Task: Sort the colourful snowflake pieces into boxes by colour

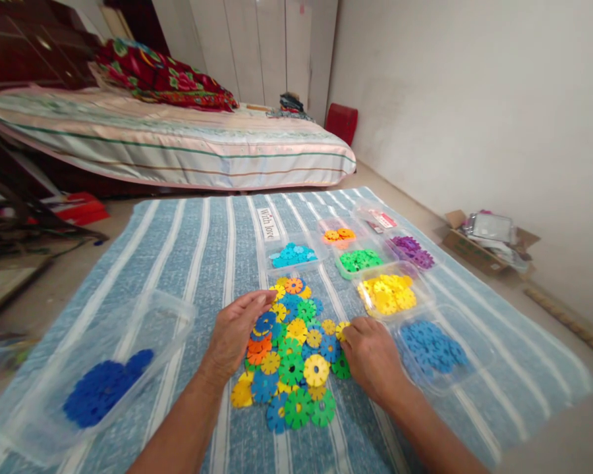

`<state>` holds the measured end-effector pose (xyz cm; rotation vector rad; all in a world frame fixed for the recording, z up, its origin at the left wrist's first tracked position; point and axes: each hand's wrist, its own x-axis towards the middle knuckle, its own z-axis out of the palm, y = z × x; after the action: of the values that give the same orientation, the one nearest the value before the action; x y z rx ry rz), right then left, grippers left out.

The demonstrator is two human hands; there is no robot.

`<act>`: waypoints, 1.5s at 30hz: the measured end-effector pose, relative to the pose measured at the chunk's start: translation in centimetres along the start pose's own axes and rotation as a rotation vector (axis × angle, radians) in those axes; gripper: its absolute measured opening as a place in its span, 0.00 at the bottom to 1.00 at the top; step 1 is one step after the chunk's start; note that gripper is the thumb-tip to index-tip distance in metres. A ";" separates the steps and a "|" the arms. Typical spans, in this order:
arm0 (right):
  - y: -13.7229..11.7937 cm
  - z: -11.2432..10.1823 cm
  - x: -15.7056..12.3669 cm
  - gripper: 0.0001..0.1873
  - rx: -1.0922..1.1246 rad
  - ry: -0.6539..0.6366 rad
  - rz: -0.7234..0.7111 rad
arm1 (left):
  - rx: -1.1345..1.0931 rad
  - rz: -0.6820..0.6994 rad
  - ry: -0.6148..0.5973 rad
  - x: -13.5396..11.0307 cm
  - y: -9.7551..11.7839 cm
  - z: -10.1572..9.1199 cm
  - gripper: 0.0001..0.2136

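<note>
A pile of flat plastic snowflake discs [292, 359] in yellow, green, blue and orange lies on a blue striped blanket [202, 250]. My left hand [237, 329] rests at the pile's left edge, fingers curved over blue and orange discs. My right hand [370, 355] is at the pile's right edge, its fingers pinched on a yellow disc [342, 329]. Clear tubs hold sorted discs: yellow [388, 294], blue [432, 345], green [360, 260], purple [411, 250], orange [339, 234], light blue [292, 255].
A large clear tub with dark blue discs [103, 388] sits at the left front. A bed [178, 141] stands behind the blanket. A cardboard box [489, 240] is by the right wall. A red bin [342, 122] stands in the far corner.
</note>
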<state>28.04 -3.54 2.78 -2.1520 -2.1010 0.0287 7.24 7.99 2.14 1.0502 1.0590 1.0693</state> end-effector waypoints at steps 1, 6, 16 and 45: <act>-0.1 0.0 -0.2 0.09 0.012 0.019 -0.008 | 0.000 -0.001 -0.002 0.0 0.0 0.0 0.18; 0.5 -1.9 -1.0 0.09 0.134 0.222 -0.080 | 0.004 0.004 0.015 0.0 0.0 0.1 0.19; 5.2 -4.4 -0.3 0.12 -0.021 0.662 0.067 | 0.034 0.013 -0.006 0.1 -0.2 -0.1 0.19; -0.2 0.4 2.7 0.04 0.130 -0.005 -0.067 | 0.001 0.000 -0.029 -0.3 -0.2 0.1 0.17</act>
<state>27.85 -0.79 2.58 -2.0088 -2.1104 0.1593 7.29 7.69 1.96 1.0633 1.0366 1.0506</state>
